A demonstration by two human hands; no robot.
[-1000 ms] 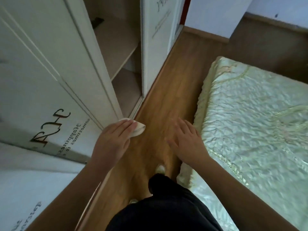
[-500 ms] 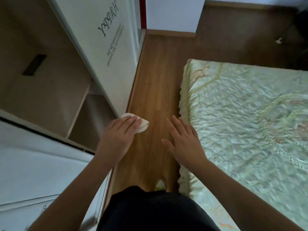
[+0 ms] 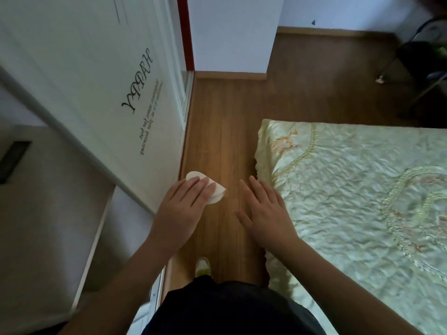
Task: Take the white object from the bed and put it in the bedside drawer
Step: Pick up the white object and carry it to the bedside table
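Note:
My left hand (image 3: pixel 183 206) holds a flat, rounded white object (image 3: pixel 216 191) under its fingers, above the wooden floor beside the wardrobe. Part of the object pokes out past my fingertips; the rest is hidden under the hand. My right hand (image 3: pixel 263 213) hovers empty with fingers spread, just left of the bed (image 3: pixel 358 189), which has a pale green quilted cover. No bedside drawer is in view.
A white wardrobe door (image 3: pixel 121 93) with lettering stands open on the left, with shelves (image 3: pixel 48 201) behind it. A strip of wooden floor (image 3: pixel 225 129) runs between wardrobe and bed. A dark chair frame (image 3: pixel 423 64) stands far right. My shoe (image 3: pixel 203 267) is below.
My view has swung to the right along the wardrobe, away from its open shelves. Both hands keep the same pose, the left still holding the white object.

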